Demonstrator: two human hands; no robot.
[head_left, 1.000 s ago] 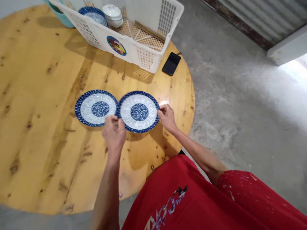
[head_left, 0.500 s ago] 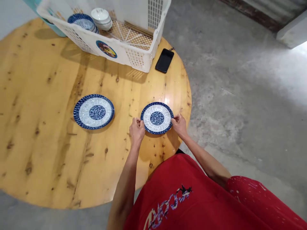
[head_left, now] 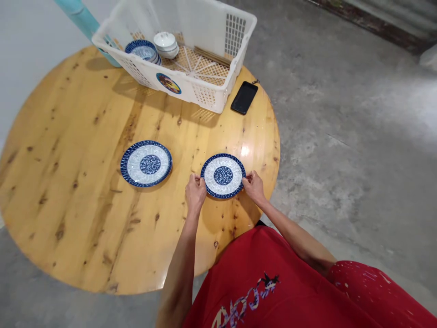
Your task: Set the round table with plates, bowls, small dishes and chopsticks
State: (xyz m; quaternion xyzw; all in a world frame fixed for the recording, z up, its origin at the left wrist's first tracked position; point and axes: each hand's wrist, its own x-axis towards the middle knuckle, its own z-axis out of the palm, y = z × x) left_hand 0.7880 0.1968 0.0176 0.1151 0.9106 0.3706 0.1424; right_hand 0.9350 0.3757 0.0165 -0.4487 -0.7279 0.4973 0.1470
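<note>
A blue and white patterned plate (head_left: 223,175) lies flat on the round wooden table (head_left: 85,218) near its right edge. My left hand (head_left: 195,192) pinches its left rim and my right hand (head_left: 253,185) pinches its right rim. A second plate (head_left: 146,163) of the same pattern, which looks like a small stack, lies to the left, apart from both hands.
A white plastic basket (head_left: 205,86) stands at the table's far side, with blue and white bowls (head_left: 143,49) and white bowls (head_left: 165,43) inside. A black phone (head_left: 244,97) lies beside it. A teal object (head_left: 82,18) stands behind the basket. Grey concrete floor (head_left: 341,136) lies to the right.
Both hands carried one plate to the right, away from the other plate, and set it near the table's right edge. Since half a second ago the plate has barely moved; the camera has shifted.
</note>
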